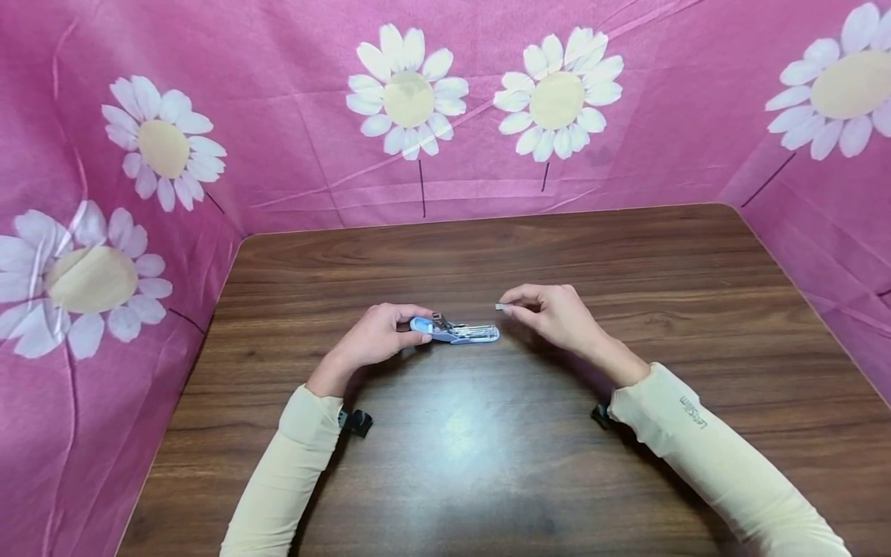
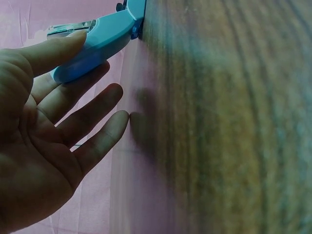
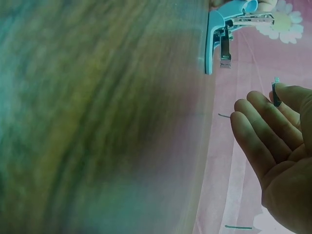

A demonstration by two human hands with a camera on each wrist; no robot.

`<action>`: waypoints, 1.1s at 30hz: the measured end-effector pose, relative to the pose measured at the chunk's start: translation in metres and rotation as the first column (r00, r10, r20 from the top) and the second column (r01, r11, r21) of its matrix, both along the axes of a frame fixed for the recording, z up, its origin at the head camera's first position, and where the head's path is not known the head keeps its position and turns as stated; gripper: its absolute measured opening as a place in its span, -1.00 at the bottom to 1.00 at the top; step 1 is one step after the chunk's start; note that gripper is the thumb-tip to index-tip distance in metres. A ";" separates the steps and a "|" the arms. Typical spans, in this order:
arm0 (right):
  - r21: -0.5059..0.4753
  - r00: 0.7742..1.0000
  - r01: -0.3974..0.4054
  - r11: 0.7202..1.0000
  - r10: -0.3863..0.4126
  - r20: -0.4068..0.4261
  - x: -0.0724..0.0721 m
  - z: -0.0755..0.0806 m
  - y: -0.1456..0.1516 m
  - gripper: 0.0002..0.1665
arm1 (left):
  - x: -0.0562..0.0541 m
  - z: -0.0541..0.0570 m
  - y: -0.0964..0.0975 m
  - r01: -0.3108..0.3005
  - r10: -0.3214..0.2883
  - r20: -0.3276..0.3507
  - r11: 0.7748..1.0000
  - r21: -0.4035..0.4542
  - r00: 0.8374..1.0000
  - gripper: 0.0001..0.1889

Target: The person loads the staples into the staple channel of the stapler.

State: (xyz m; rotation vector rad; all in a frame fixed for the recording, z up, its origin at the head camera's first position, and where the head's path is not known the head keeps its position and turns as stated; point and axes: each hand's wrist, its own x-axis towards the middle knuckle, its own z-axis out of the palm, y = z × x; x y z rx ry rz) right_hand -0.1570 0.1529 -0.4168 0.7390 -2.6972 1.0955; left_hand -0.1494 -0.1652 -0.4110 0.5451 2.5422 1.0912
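A light blue stapler (image 1: 455, 335) lies on the table with its top swung open and its metal parts exposed. My left hand (image 1: 376, 334) pinches its left end between thumb and fingers. In the left wrist view the thumb lies along the blue body (image 2: 109, 36), and the lower fingers are spread off it. Above and right of the stapler, my right hand (image 1: 560, 313) pinches a small grey strip of staples (image 1: 500, 307) between thumb and forefinger. The right wrist view shows the strip (image 3: 276, 94) apart from the stapler (image 3: 214, 24), the other fingers extended.
A brown wood-grain table (image 1: 459, 480) lies beneath both hands. Pink cloth (image 1: 292, 116) printed with white daisies hangs behind it and at both sides. Dark camera mounts (image 1: 360, 422) sit at the wrists, near the cream sleeves.
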 end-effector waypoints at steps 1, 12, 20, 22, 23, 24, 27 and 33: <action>0.007 1.000 -0.005 1.000 0.005 0.001 0.000 -0.001 -0.001 -0.86 | 0.000 0.000 0.000 0.002 -0.002 -0.005 1.000 -0.004 1.000 -0.61; 0.035 0.999 -0.037 0.999 0.036 0.025 0.006 -0.006 -0.010 -0.89 | -0.001 0.000 0.004 0.026 -0.026 -0.029 0.999 -0.030 0.999 -0.63; 0.063 0.998 -0.050 0.997 0.048 0.035 0.006 -0.004 -0.015 -0.90 | -0.001 0.002 0.004 0.017 -0.018 -0.024 0.999 -0.034 1.000 -0.63; 0.079 0.998 -0.050 0.996 0.047 0.039 0.005 -0.002 -0.015 -0.91 | -0.001 0.004 0.004 0.017 -0.018 -0.027 0.999 -0.027 0.999 -0.62; 0.088 0.998 -0.051 0.995 0.047 0.041 0.005 -0.002 -0.016 -0.91 | -0.001 0.004 0.004 0.015 -0.016 -0.028 0.999 -0.028 0.999 -0.62; 0.098 0.998 -0.052 0.994 0.048 0.043 0.004 -0.001 -0.016 -0.91 | -0.001 0.005 0.004 0.015 -0.016 -0.029 0.999 -0.031 0.999 -0.62; 0.115 0.997 -0.058 0.992 0.052 0.052 0.004 0.000 -0.016 -0.91 | -0.001 0.006 0.005 0.016 -0.018 -0.030 0.999 -0.049 0.999 -0.61; 0.119 0.997 -0.047 0.992 0.040 0.067 0.002 0.001 -0.017 -0.90 | -0.002 0.007 0.004 0.012 -0.014 -0.033 0.997 -0.076 0.999 -0.60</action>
